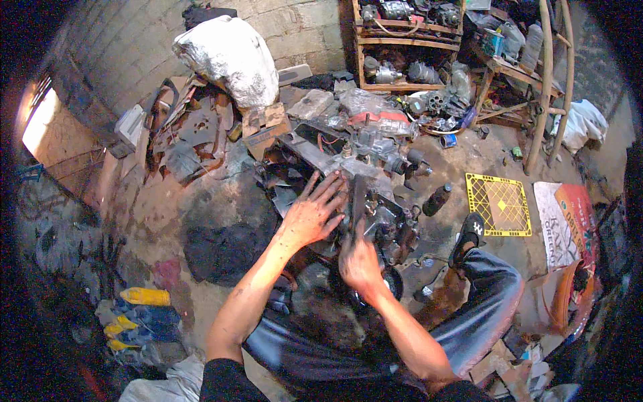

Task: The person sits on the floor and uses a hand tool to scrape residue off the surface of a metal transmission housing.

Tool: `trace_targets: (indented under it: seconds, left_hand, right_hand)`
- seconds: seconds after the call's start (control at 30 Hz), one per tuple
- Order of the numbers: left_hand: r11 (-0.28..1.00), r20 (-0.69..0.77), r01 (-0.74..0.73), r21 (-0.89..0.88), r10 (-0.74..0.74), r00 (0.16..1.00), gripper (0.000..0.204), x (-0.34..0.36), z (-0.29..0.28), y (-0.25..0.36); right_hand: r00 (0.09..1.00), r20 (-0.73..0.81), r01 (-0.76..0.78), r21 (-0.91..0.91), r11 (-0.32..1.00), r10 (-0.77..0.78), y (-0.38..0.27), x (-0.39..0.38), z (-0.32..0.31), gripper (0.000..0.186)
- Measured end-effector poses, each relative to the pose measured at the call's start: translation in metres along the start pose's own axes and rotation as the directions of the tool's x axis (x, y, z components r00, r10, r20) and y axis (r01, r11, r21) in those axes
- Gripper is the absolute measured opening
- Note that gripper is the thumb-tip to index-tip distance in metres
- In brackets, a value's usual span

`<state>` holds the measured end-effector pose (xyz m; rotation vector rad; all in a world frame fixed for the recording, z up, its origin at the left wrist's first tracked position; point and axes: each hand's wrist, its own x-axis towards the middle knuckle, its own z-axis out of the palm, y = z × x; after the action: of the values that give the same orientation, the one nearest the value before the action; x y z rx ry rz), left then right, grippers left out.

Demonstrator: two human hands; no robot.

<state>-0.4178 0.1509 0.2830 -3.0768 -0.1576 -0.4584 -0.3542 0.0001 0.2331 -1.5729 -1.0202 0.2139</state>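
Note:
My left hand (313,214) lies with fingers spread on a grey, greasy metal frame (309,149) with a bolt and spring (347,151) on it. My right hand (362,261) is just below a dark upright metal bar (356,194), index finger raised toward it and the other fingers curled; it is slightly blurred and what they hold, if anything, is hidden. Right of it sits a dark oily mechanical assembly (395,224), with a black round part (390,288) under my wrist.
A yellow plastic grate (497,204) and printed sheet (559,224) lie at right, beside my shoe (469,234) and a dark bottle (437,199). Behind are a white sack (228,57), a wooden shelf of parts (408,87) and wooden ladder (556,107). Yellow bottles (144,297) lie at left.

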Motion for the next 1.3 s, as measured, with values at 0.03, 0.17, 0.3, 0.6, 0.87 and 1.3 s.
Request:
trace_targets:
  seconds: [0.03,0.17,0.3,0.6,0.87,1.3]
  left_hand:
    - [0.998,-0.001,-0.011,-0.054,0.011,1.000,0.047,0.004,-0.004,0.000]
    - [0.990,0.028,0.007,-0.140,-0.003,1.000,0.055,0.010,-0.014,0.002]
    - [0.995,-0.047,0.087,-0.057,-0.090,0.995,0.063,0.000,-0.012,-0.008]
    - [0.985,-0.034,0.167,-0.033,-0.168,0.985,0.078,0.000,-0.011,-0.010]
    - [0.976,-0.137,0.166,-0.138,-0.185,0.973,0.093,-0.003,-0.002,-0.013]
    - [0.961,-0.245,0.140,-0.240,-0.200,0.949,0.095,0.003,0.008,-0.015]
  right_hand:
    - [0.994,-0.037,0.099,-0.133,0.986,-0.105,0.010,-0.004,0.001,0.047]
    - [0.947,0.225,-0.222,-0.047,0.974,0.227,0.045,0.070,-0.009,0.029]
    - [0.987,0.117,-0.101,-0.070,0.992,0.108,0.020,0.018,-0.005,0.071]
    - [0.970,0.134,-0.167,-0.251,0.954,0.205,0.019,0.010,-0.006,0.066]
    - [0.970,0.118,-0.167,-0.304,0.938,0.211,0.041,0.055,0.002,0.039]
    - [0.987,-0.008,-0.161,0.093,0.983,0.162,-0.005,0.009,-0.011,0.041]
